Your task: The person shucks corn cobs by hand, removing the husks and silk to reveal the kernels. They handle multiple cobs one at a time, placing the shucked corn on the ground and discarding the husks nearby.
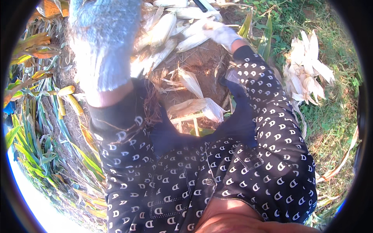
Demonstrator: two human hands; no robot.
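My left hand point(103, 35), in a greyish-white knitted glove, is raised close to the camera at the upper left. Motion smears it and the top edge cuts off its fingers, so its grip cannot be made out. Farther away, my right hand point(223, 35), in a white glove, reaches over a pile of corn ears in pale husks point(163, 29). Its blurred fingers lie at a husked ear point(194, 39); whether they close on it is unclear. Loose husks point(191, 83) lie on the brown soil between my knees. Dry corn silk hangs by my left sleeve.
Bare yellow corn ears point(72, 101) lie among cut stalks point(46, 128) on the left. A heap of stripped husks point(307, 72) rests on the grass at right. A short dark rod point(200, 5) shows above the pile. A light slatted piece point(190, 121) sits between my legs.
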